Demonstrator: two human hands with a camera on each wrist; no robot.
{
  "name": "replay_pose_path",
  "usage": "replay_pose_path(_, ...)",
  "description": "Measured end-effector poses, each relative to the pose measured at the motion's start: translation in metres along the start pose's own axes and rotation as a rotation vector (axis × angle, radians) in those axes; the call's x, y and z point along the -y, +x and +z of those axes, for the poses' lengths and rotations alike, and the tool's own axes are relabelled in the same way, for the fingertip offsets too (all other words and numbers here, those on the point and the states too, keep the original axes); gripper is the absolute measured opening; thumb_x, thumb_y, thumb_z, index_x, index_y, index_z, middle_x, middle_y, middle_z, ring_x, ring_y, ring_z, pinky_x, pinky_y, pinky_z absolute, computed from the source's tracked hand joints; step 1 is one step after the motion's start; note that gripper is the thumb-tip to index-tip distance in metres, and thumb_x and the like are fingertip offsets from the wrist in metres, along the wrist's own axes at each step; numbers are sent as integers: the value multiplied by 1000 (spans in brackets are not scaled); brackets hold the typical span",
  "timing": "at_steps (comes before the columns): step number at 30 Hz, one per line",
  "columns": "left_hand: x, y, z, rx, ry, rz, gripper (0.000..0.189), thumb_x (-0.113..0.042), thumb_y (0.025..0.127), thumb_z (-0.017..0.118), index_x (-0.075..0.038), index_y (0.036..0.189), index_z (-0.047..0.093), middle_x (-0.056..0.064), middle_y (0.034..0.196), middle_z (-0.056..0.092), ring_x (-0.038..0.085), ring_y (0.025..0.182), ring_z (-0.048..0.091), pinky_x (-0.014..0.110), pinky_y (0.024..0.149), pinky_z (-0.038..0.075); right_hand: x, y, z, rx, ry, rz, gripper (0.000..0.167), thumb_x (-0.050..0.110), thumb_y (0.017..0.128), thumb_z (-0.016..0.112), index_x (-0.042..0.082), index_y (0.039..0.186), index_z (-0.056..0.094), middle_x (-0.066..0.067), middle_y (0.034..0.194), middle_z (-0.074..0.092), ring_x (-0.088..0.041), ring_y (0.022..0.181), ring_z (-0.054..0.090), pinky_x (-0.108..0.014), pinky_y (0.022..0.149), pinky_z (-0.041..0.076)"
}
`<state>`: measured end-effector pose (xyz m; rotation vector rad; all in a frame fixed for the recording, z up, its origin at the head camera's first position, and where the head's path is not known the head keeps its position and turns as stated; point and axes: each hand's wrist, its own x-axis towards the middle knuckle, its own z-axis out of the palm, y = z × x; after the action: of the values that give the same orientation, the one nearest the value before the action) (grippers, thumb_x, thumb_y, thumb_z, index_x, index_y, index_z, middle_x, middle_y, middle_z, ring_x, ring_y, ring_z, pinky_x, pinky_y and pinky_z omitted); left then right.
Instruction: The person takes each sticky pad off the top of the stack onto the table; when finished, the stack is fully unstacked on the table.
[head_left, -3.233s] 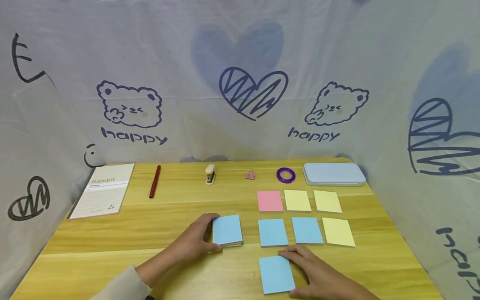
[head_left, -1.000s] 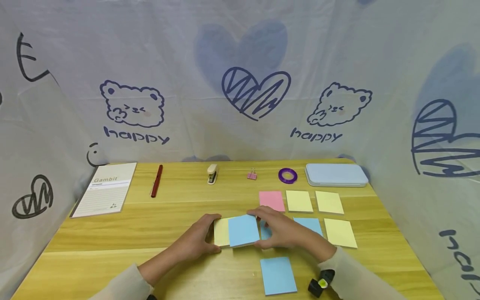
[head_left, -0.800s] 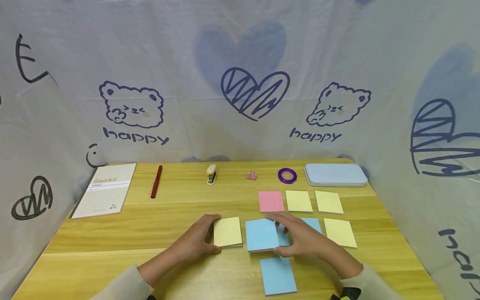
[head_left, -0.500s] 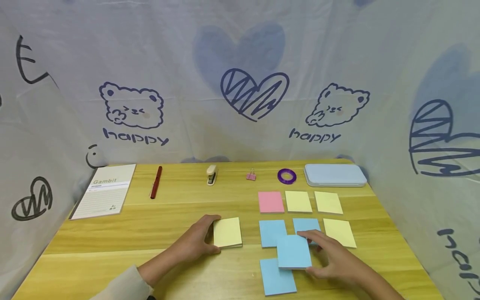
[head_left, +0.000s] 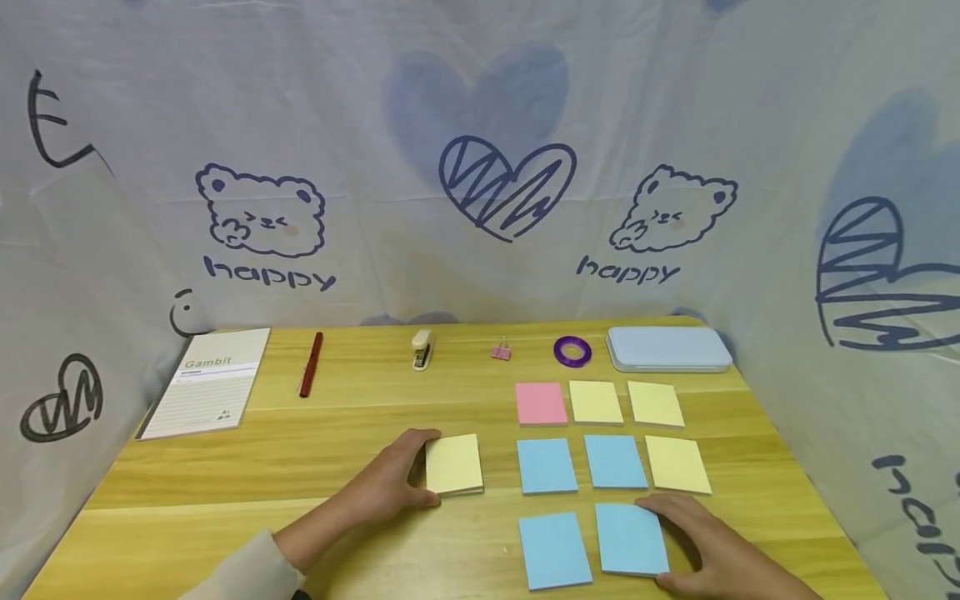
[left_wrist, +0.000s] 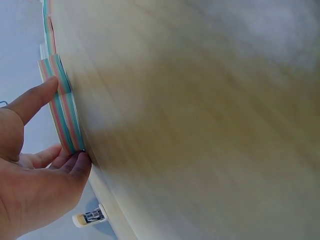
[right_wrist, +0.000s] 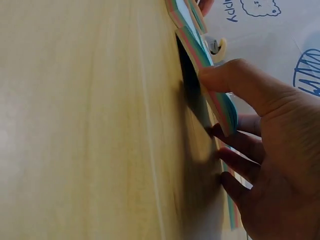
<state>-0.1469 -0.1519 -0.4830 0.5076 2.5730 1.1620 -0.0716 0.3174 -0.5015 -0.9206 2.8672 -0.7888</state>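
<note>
In the head view my left hand (head_left: 390, 482) grips a yellow-topped stack of sticky notes (head_left: 454, 464) by its left side, thumb at the near edge and index finger at the far one. Coloured stripes run along this stack's edge (left_wrist: 65, 105) in the left wrist view. My right hand (head_left: 705, 540) pinches a blue-topped sticky note pad (head_left: 632, 540) at its right side. In the right wrist view that pad (right_wrist: 207, 80) is tilted over the table, with dark shadow beneath it. Another blue pad (head_left: 555, 552) lies just left of it.
Behind the right hand lie two blue pads (head_left: 546, 466), a pink pad (head_left: 541, 404) and several yellow pads (head_left: 678, 464). Along the back are a notepad (head_left: 206, 383), red pen (head_left: 311, 365), stapler (head_left: 422, 350), binder clip (head_left: 501, 350), purple tape roll (head_left: 572, 352) and pale blue case (head_left: 669, 349).
My right hand has lifted the blue pad off the left stack, uncovering yellow, and carried it right and nearer, beside the front blue pad. The left hand has stayed on the stack.
</note>
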Motion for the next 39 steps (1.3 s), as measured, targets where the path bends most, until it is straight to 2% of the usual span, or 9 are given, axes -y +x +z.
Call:
replay_pose_path(5,5,2,-4,26,-8,24,91,-16,80,91,0,153,40,20,149,48,41,142,42,60,115,37,-5,1,8,-58,-28,-81,84,40,76,93,18,147,54,0,142,52,-5,125,48,-17,98,47)
replay_pose_path(11,7,2,-8,49,24,60,93,-18,77,93,1,152,41,20,147,49,41,139,45,60,113,38,-5,3,9,-45,-47,-99,85,41,76,92,15,147,54,-3,142,50,-8,124,49,-20,95,50)
replay_pose_path(14,6,2,-9,47,46,58,93,-18,76,94,1,151,42,19,146,49,39,137,46,59,113,39,1,6,2,35,-31,-32,84,48,81,87,15,150,52,-3,145,48,-15,126,51,-25,96,52)
replay_pose_path(17,6,2,-8,40,79,47,95,-20,75,95,0,151,43,17,146,49,38,137,47,58,112,40,13,12,-9,157,0,106,84,58,84,80,22,153,49,3,148,46,-20,127,51,-34,100,54)
replay_pose_path(19,7,2,-8,35,92,37,95,-20,75,95,0,151,43,16,145,50,37,136,47,57,112,41,20,20,-16,192,-1,158,81,60,86,76,25,153,48,7,149,45,-21,129,51,-38,103,53)
replay_pose_path(21,7,2,-7,33,102,33,95,-21,74,95,0,151,43,16,143,51,37,135,48,57,112,41,26,30,-20,174,-8,135,78,59,87,76,24,152,50,6,147,47,-22,128,52,-42,103,53)
replay_pose_path(25,9,1,-7,27,108,36,92,-20,74,95,0,149,45,14,140,53,35,132,50,56,110,44,36,61,-18,112,12,25,75,50,91,77,17,152,50,-1,145,52,-26,128,55,-48,101,54)
replay_pose_path(33,10,1,-5,18,122,51,89,-19,74,95,-2,147,48,12,137,55,34,131,52,55,110,44,58,144,12,203,170,3,80,38,90,81,13,157,44,-12,158,45,-38,145,42,-60,114,38)
replay_pose_path(39,10,2,-6,19,124,47,87,-18,75,94,-3,147,48,11,137,55,34,131,52,55,110,44,76,190,36,264,183,-4,90,49,86,81,15,159,41,-9,161,42,-33,150,35,-56,120,31)
